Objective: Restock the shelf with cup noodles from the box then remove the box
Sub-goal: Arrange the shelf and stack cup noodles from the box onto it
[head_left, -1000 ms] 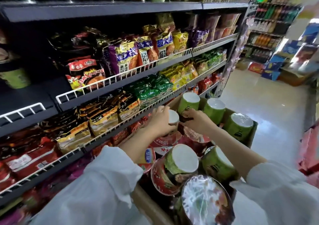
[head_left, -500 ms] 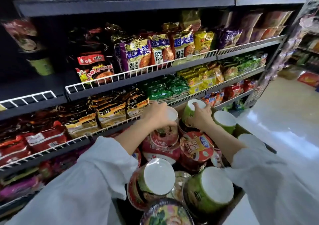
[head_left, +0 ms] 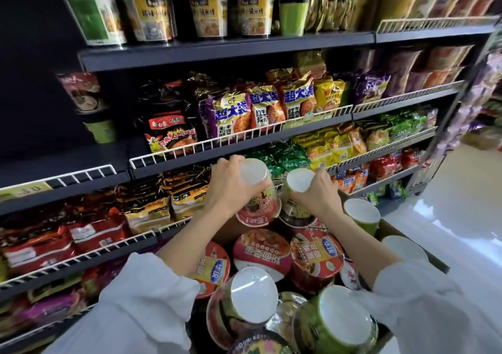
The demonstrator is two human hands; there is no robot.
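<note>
At the far left, dark shelving is seen with a partly bare shelf (head_left: 89, 163) behind a white wire rail, and two cups are stacked against the back wall there. Farther right, packet noodles are ranged on the shelves, and tall cups are lined along the top shelf.

The left hand (head_left: 231, 185) is clamped round a red cup noodle (head_left: 258, 198), held upside down with its white base toward the camera and raised just above the box. Just beside it, the right hand (head_left: 316, 193) is wrapped round a green cup noodle (head_left: 297, 187), likewise inverted. The two cups are held nearly touching, in front of the lower shelf rails.

Below the hands, the cardboard box (head_left: 415, 247) is seen well filled with more cups, red and green, some on their sides; the task is judged to be at an early stage.

For the step in hand, each cup would best be turned upright before it is set down, with the label faced outward. The cups should be carried over the wire rail rather than pushed through it, and placed one at a time so that neighbouring stock is not knocked. A firm grip round the tapered wall is advised, since the thin walls may give under squeezing.
</note>
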